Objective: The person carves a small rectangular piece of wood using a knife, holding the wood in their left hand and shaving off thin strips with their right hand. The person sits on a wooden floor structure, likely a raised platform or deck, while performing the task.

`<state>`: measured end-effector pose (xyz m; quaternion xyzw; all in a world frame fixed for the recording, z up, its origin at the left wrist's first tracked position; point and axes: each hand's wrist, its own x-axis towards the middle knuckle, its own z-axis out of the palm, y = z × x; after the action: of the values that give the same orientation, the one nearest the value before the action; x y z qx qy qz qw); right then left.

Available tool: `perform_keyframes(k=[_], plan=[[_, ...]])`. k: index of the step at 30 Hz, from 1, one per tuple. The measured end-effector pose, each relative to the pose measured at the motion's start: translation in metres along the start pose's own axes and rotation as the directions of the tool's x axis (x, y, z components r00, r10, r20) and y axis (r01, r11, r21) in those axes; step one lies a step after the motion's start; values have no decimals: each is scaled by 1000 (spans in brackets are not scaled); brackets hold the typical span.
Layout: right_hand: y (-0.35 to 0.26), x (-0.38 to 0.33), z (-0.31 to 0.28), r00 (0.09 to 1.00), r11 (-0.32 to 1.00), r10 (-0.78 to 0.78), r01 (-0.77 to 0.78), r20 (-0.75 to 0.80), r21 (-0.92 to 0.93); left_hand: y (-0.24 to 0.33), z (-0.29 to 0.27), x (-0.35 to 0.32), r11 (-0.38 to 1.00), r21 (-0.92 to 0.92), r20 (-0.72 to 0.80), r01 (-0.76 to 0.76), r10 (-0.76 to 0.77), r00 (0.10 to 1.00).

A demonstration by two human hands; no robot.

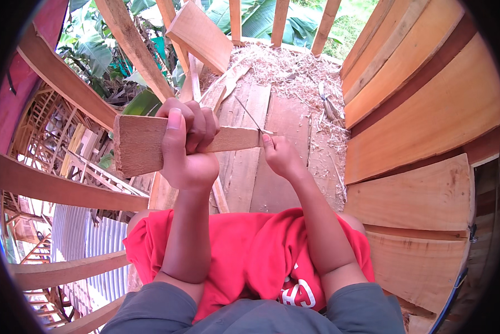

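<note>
My left hand (187, 146) is wrapped around a short flat wooden board (140, 143), holding it level in front of me above my lap. My right hand (280, 157) grips the board's right end and pinches a thin dark nail or spike (249, 114) that slants up and to the left from that end. Its fingers are closed. Red shorts cover my knees below both forearms.
Wooden floor planks (272, 145) lie below, with a heap of wood shavings (286, 67) at the far end. A wall of wide planks (428, 111) rises on the right. Slanted timber beams (66, 83) stand on the left, with corrugated metal roofing (88, 245) far below and green leaves beyond.
</note>
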<state>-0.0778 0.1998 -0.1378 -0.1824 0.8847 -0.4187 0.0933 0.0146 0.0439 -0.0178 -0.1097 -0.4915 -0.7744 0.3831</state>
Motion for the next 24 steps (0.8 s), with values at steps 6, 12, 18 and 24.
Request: perform_keyframes(k=[6, 12, 18, 24], plan=[[13, 9, -9, 1000, 982, -1, 0, 3, 190, 1, 1, 2, 1000, -5, 49, 10, -10, 999], [17, 10, -5, 990, 843, 15, -88, 140, 531, 1, -4, 8, 999, -29, 28, -20, 21, 999], [-1, -10, 7, 726, 337, 200, -681, 658, 650, -1, -8, 8, 996, -85, 132, 3, 8, 991], [-12, -18, -11, 939, 77, 10, -343, 343, 936, 2, -17, 10, 993, -107, 197, 40, -18, 980]])
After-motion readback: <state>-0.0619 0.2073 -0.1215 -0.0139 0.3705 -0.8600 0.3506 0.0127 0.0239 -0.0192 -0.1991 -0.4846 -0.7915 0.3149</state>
